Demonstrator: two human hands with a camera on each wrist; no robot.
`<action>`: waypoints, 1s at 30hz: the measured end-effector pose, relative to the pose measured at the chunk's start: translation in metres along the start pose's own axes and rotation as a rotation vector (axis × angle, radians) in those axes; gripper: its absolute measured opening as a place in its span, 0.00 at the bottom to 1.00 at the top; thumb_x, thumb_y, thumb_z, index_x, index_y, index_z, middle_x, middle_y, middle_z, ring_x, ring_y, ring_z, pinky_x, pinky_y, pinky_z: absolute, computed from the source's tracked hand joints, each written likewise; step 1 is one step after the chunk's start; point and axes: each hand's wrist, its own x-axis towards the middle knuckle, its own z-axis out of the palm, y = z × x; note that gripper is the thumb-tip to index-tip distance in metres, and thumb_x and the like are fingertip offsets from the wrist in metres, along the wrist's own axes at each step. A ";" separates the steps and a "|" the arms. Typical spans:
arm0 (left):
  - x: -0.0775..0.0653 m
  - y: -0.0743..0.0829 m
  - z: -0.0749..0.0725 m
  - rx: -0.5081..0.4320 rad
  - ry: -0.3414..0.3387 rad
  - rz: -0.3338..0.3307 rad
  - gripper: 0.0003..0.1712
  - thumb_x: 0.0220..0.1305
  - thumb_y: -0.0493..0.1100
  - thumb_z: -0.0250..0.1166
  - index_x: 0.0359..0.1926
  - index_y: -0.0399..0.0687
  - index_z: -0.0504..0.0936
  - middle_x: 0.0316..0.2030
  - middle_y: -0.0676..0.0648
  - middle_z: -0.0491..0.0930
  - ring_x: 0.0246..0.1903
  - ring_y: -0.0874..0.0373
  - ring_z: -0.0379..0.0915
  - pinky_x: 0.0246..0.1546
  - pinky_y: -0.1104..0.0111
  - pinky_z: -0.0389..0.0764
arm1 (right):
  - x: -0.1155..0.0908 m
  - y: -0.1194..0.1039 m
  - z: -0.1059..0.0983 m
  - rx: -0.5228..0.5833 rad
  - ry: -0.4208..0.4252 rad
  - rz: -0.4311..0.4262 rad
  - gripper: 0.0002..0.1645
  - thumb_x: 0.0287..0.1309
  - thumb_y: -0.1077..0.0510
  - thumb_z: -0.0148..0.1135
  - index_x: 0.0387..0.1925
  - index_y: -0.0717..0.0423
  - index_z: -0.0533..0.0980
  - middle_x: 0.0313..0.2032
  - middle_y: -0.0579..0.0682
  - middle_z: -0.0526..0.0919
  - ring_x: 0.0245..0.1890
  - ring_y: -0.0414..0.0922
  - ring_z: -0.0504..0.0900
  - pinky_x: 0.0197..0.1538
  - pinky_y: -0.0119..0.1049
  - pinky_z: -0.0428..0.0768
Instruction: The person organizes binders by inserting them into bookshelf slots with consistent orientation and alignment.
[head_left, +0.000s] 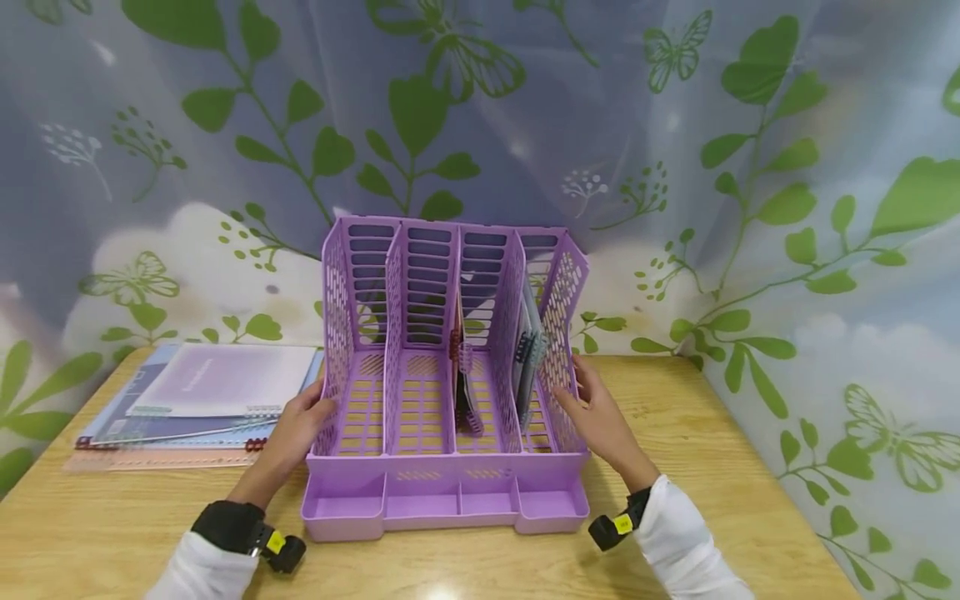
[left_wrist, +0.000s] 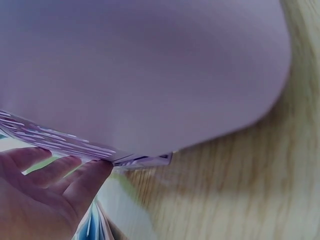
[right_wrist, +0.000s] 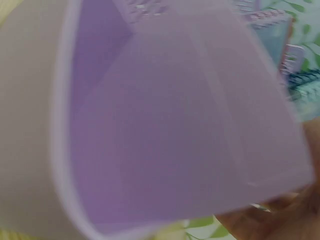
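Observation:
A purple plastic desk file organizer (head_left: 420,465) stands on the table in the head view, with tall slatted compartments and shallow trays along its front. My left hand (head_left: 294,429) holds its left side wall; the left wrist view shows those fingers (left_wrist: 90,180) against the slatted wall. On the opposite side my right hand (head_left: 600,417) grips the right wall, its thumb over the front edge. Spiral notebooks stand inside: a dark one with red and purple coils (head_left: 463,392) in the third compartment, and teal-coiled ones (head_left: 530,354) in the rightmost.
Left of the organizer lies a stack of spiral notebooks, a pale lilac one (head_left: 217,379) on top, blue and peach ones beneath. Behind the wooden table (head_left: 675,433) hangs a leaf-and-butterfly patterned curtain (head_left: 525,150), which also runs along the right side.

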 end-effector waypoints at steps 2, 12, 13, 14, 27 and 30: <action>0.002 0.000 0.004 -0.013 -0.010 -0.005 0.33 0.71 0.41 0.46 0.73 0.35 0.50 0.58 0.26 0.67 0.54 0.38 0.68 0.57 0.50 0.68 | -0.002 0.005 0.003 -0.025 -0.040 0.001 0.40 0.70 0.59 0.49 0.73 0.63 0.41 0.70 0.68 0.50 0.67 0.64 0.54 0.66 0.56 0.56; 0.011 0.009 0.016 -0.027 0.018 -0.037 0.36 0.73 0.53 0.48 0.71 0.35 0.55 0.62 0.31 0.66 0.59 0.40 0.65 0.59 0.53 0.67 | -0.009 0.015 -0.004 0.010 -0.023 0.062 0.36 0.69 0.69 0.32 0.75 0.56 0.37 0.70 0.69 0.48 0.68 0.64 0.48 0.67 0.58 0.48; 0.010 0.009 0.014 -0.043 0.027 -0.048 0.36 0.73 0.54 0.47 0.72 0.36 0.55 0.63 0.31 0.65 0.59 0.40 0.65 0.58 0.54 0.69 | -0.009 0.016 -0.006 0.017 -0.027 0.079 0.36 0.70 0.69 0.32 0.75 0.56 0.37 0.70 0.68 0.49 0.68 0.64 0.49 0.67 0.58 0.48; 0.009 0.010 0.012 -0.063 0.038 -0.057 0.36 0.74 0.54 0.46 0.72 0.35 0.55 0.63 0.31 0.64 0.60 0.41 0.65 0.58 0.55 0.70 | -0.010 0.016 -0.007 0.019 -0.024 0.092 0.35 0.70 0.68 0.32 0.75 0.57 0.38 0.70 0.68 0.49 0.68 0.63 0.49 0.68 0.58 0.49; -0.014 -0.002 -0.056 -0.550 0.307 -0.334 0.34 0.75 0.47 0.37 0.74 0.36 0.39 0.70 0.36 0.50 0.67 0.53 0.54 0.58 0.75 0.66 | -0.020 0.017 -0.021 0.040 0.024 0.127 0.34 0.71 0.67 0.32 0.74 0.58 0.38 0.69 0.69 0.51 0.68 0.64 0.50 0.68 0.57 0.49; -0.012 -0.001 -0.064 -0.784 0.265 -0.391 0.35 0.74 0.45 0.36 0.74 0.41 0.31 0.73 0.39 0.38 0.70 0.55 0.42 0.63 0.74 0.57 | -0.020 0.018 -0.021 0.056 0.029 0.113 0.34 0.70 0.68 0.32 0.74 0.58 0.39 0.69 0.70 0.52 0.68 0.64 0.51 0.67 0.58 0.50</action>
